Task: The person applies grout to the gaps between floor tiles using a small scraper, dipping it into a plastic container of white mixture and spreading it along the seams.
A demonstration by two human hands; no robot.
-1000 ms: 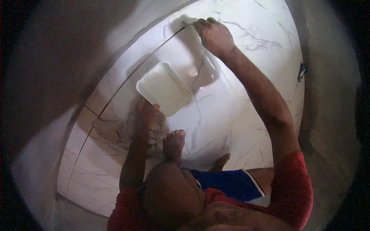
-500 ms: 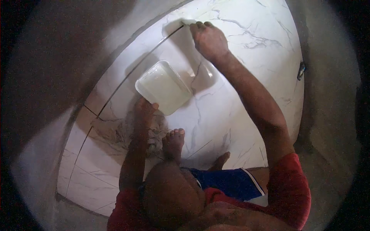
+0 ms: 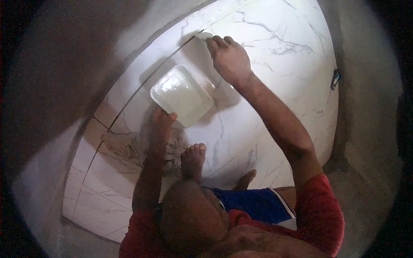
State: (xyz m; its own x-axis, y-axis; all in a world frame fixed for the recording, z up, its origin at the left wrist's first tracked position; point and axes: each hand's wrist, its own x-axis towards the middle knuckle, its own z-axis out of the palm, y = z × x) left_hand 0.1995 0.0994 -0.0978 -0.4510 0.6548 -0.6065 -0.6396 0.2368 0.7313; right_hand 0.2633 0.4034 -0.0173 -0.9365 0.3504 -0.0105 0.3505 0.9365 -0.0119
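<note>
My left hand [image 3: 163,123] grips the near left corner of a white rectangular tub [image 3: 201,112], its thumb over the rim. Pale, whitish stuff lies in the tub, with a bright glare on it. Farther off, my right hand [image 3: 230,60] is closed on a small pale flat piece [image 3: 203,35]; its kind is hard to make out. That piece rests on the dark joint [image 3: 150,76] between two white marbled tiles, hiding a short stretch of it. Beneath my left forearm a crumpled greyish cloth [image 3: 124,148] lies on the floor.
White tiles with grey veins [image 3: 275,99] cover the floor. My bare feet [image 3: 193,161] are on them, near the cloth. Grey walls [image 3: 86,64] bound the floor on both sides. A small dark object [image 3: 335,79] lies at the right edge.
My right hand has moved a little nearer and left along the joint with the pale piece. The tub has tilted or shifted slightly in my left hand.
</note>
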